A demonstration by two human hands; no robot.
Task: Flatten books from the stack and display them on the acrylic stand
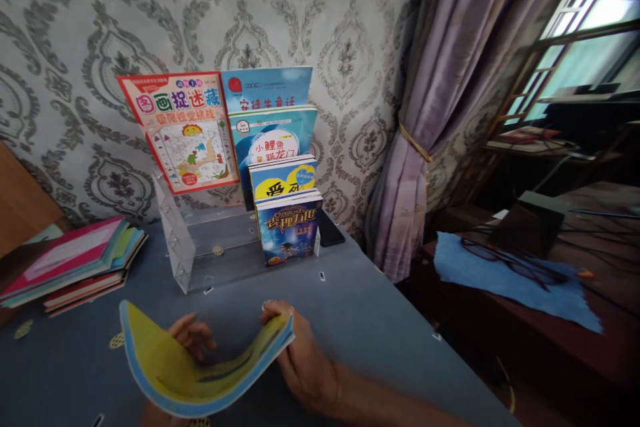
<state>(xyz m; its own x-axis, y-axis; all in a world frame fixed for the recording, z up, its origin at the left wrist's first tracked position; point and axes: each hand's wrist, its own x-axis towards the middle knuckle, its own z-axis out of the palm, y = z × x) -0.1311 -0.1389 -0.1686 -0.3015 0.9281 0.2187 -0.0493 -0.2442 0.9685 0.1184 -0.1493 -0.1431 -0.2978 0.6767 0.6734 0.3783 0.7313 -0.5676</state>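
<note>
A thin yellow-and-blue book point(190, 388) sagged in a curve over the grey table point(380, 320). The right hand point(306, 363) pinched its right end; the left hand point(193, 339) showed behind it, fingers curled, its hold unclear. Even support at both ends probably suited such floppiness. Beyond stood a clear rack point(173, 240) of books.

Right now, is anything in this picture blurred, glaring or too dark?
In the head view, the yellow booklet and left hand look blurred, probably from motion; also in the head view, the window glares nearly white, while the right edge below it falls dark; again in the head view, large titles on the upright books are fairly clear.
</note>
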